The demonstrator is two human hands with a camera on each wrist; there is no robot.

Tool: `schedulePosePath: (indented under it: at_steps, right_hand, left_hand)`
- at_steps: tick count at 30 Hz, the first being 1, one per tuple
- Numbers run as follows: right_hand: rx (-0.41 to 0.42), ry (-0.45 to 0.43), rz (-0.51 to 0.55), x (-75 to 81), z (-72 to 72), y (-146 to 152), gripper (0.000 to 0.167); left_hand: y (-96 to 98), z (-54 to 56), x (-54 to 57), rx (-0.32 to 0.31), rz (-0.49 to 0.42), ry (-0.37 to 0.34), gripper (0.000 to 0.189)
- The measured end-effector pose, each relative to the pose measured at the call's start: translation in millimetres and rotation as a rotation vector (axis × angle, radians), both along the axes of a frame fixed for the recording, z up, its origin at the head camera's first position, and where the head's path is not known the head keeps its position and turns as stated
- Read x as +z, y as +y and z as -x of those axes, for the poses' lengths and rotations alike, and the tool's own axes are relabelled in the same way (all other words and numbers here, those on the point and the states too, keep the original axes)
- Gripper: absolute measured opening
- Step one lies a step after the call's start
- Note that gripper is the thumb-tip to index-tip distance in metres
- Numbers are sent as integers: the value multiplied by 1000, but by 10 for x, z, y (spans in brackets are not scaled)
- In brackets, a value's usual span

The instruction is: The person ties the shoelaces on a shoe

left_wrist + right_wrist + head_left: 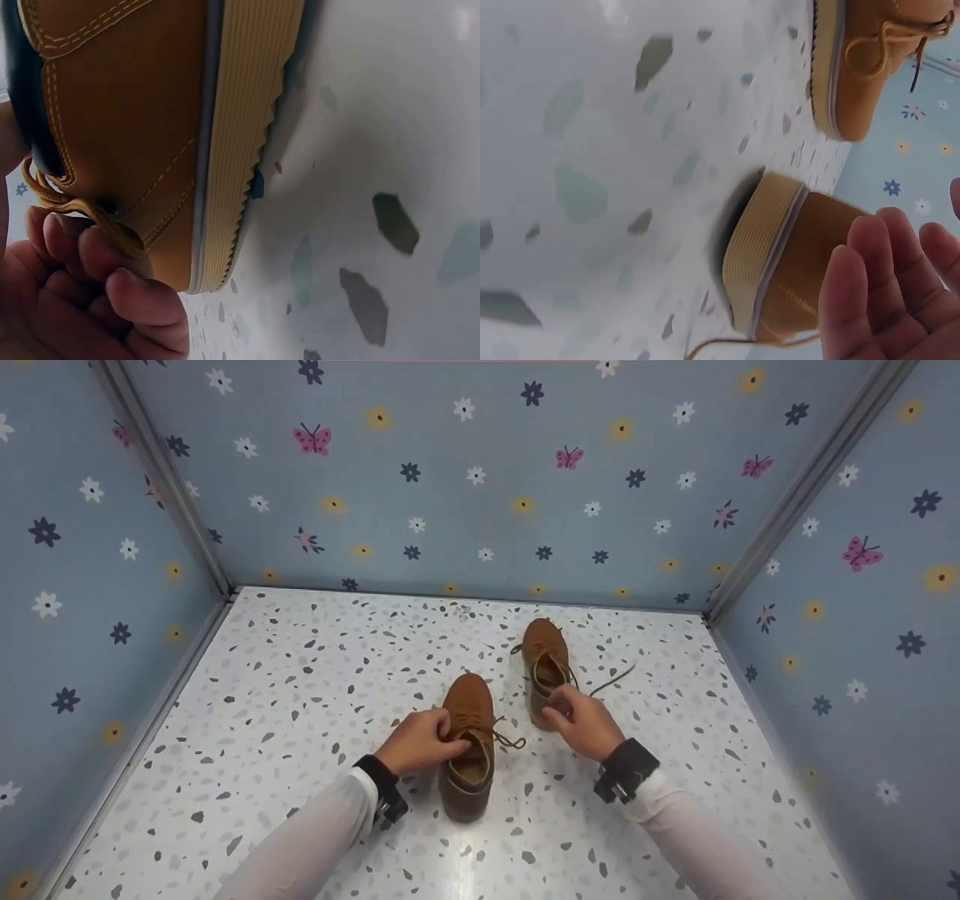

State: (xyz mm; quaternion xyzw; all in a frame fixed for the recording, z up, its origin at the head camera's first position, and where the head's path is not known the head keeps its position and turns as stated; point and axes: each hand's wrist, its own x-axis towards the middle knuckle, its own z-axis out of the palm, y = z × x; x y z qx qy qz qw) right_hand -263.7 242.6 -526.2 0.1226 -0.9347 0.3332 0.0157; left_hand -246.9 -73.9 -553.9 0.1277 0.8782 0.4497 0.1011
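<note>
Two tan lace-up shoes with pale ridged soles stand upright on the speckled floor, toes pointing away. The nearer left shoe (pixel 471 694) has its lace tied, with a loop (pixel 512 742) hanging to its right. My left hand (pixel 421 739) grips this shoe's side at the opening, thumb over the inside edge and fingers curled outside, against a lace (pixel 82 206). Farther off stands the right shoe (pixel 545 637), its lace (pixel 613 679) trailing loose to the right. My right hand (pixel 589 724) hovers by its heel, fingers loosely bent and holding nothing; whether they touch it I cannot tell.
Blue panels (pixel 450 495) printed with flowers and butterflies enclose the white speckled floor (pixel 300 697) at the back and both sides. Grey metal posts (pixel 169 472) join the panels at the corners. A black wrist strap (pixel 628 769) sits on each wrist.
</note>
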Motion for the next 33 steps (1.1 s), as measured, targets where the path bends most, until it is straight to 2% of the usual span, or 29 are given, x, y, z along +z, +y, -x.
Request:
schedulePosePath:
  at_steps: [5,7,12,15,19,23,28,33]
  right_hand:
    - [-15,67,-146,-33,56,32,38]
    - [-31,79,-175,-61,81,27,41]
    - [-83,111,-181,-114,153,-4,26]
    - [-86,135,-210,-139,188,-14,20]
    - [-74,183,-258,-167,214,-11,18]
    - [-68,213,-248,-172,229,-9,15]
    - [-68,198,-238,-170,226,-11,16]
    - [-84,190,-245,-166,213,-17,15]
  left_hand:
    - [45,3,-83,15,-12,44,43]
    - [55,-3,-109,26,-24,56,42]
    - [70,-13,-141,43,-45,104,38]
    - [76,-16,-146,51,-41,126,36]
    - [78,-19,-123,45,-29,149,34]
    - [75,-17,-82,16,-1,187,32]
    - [67,-32,-62,-5,46,247,31]
    - [32,-27,-32,12,36,249,32]
